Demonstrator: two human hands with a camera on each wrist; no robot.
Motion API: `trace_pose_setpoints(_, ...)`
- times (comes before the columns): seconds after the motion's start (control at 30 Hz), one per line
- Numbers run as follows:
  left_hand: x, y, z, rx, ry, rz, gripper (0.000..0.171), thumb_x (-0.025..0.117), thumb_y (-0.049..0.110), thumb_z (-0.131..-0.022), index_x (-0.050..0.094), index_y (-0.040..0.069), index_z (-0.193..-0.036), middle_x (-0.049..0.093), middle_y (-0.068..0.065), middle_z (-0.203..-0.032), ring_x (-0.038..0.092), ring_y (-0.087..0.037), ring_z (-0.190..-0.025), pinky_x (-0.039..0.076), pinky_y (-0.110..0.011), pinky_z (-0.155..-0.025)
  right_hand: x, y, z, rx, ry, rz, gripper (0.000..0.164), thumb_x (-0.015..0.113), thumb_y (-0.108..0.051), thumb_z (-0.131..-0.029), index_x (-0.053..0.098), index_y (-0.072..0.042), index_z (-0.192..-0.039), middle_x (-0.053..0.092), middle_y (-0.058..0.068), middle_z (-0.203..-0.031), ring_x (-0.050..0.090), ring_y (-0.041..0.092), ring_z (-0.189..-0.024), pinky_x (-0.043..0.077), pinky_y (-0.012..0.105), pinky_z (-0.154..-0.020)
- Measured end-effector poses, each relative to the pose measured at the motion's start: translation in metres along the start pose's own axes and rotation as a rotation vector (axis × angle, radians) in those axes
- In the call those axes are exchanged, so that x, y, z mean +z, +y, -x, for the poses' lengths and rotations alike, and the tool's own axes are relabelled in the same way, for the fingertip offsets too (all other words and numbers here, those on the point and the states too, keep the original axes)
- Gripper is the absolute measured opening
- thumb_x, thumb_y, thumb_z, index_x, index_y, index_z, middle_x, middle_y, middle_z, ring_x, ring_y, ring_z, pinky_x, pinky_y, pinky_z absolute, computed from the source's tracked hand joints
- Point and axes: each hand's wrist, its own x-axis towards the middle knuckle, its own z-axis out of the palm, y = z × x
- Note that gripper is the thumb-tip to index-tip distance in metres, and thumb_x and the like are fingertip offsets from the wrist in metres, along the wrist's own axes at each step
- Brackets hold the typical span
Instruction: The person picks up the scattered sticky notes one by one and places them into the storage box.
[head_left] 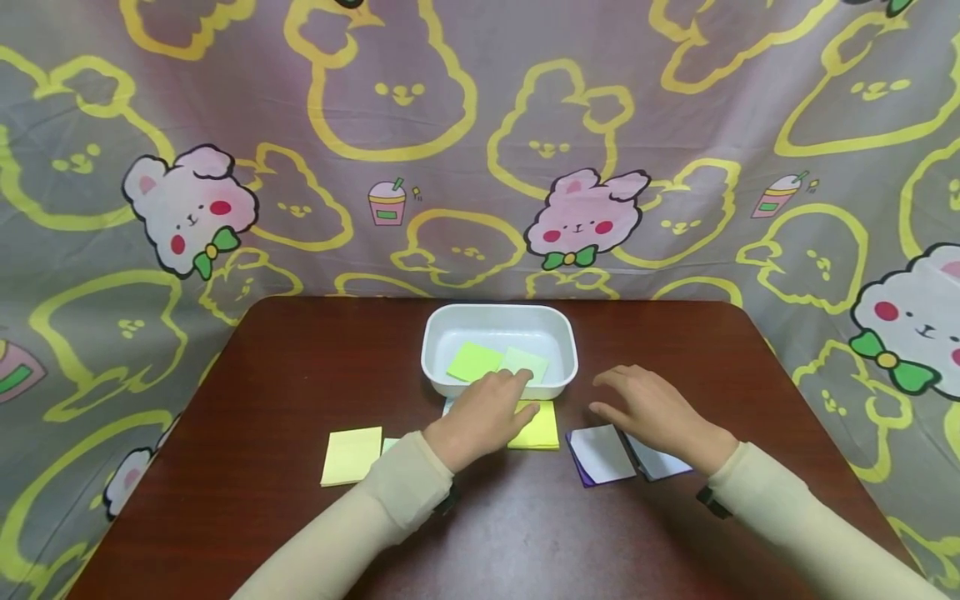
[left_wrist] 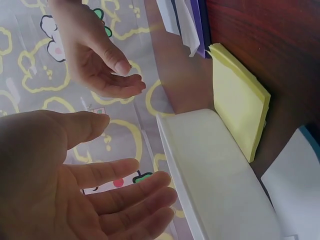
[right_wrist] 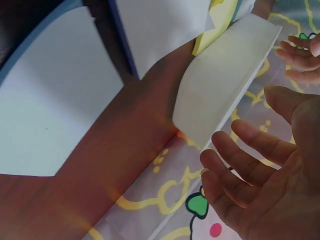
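Note:
A white plastic tub [head_left: 498, 321] stands at the table's far side, holding a bright green sticky note pad [head_left: 474, 362] and a pale green one [head_left: 534, 367]. My left hand [head_left: 480, 421] hovers at the tub's near edge with fingers loosely extended, holding nothing. Beneath it lies a yellow sticky note pad [head_left: 536, 429], touching or close to the tub's front. My right hand [head_left: 660, 412] hangs in the air to the right of the tub, fingers relaxed and apart. Near it lie a purple-edged pad with a whitish top [head_left: 602, 456] and a dark-edged pale pad [head_left: 662, 463], partly hidden.
To the left lies a pale yellow pad [head_left: 352, 456], and beside it a light green pad [head_left: 389, 445] partly covered by my left sleeve. A pale blue corner [head_left: 447, 405] shows by the tub. A patterned curtain [head_left: 450, 167] hangs behind the brown table [head_left: 300, 375].

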Motion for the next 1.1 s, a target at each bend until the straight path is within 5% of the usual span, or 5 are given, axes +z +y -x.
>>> trace_pose_setpoints(0.63, 0.011, 0.014, -0.009, 0.058, 0.005, -0.045, 0.037, 0.064, 0.031, -0.099, 0.063, 0.005, -0.125, 0.072, -0.011, -0.103, 0.070, -0.028, -0.093, 0.057, -0.038, -0.080, 0.006, 0.025, 0.014, 0.079, -0.013, 0.003, 0.029, 0.077, -0.025, -0.089, 0.072, -0.003, -0.109, 0.074, 0.010, -0.103, 0.068, 0.025, -0.094, 0.057, 0.046, -0.080)
trace_pose_setpoints(1.1, 0.032, 0.025, -0.010, 0.081, -0.015, -0.066, 0.041, 0.066, 0.032, -0.097, 0.063, 0.005, -0.129, 0.073, -0.009, -0.112, 0.070, -0.023, -0.104, 0.056, -0.034, -0.091, 0.014, 0.040, 0.029, 0.087, -0.020, -0.008, 0.027, 0.076, -0.026, -0.090, 0.072, -0.005, -0.108, 0.073, 0.008, -0.103, 0.068, 0.028, -0.097, 0.056, 0.049, -0.082)
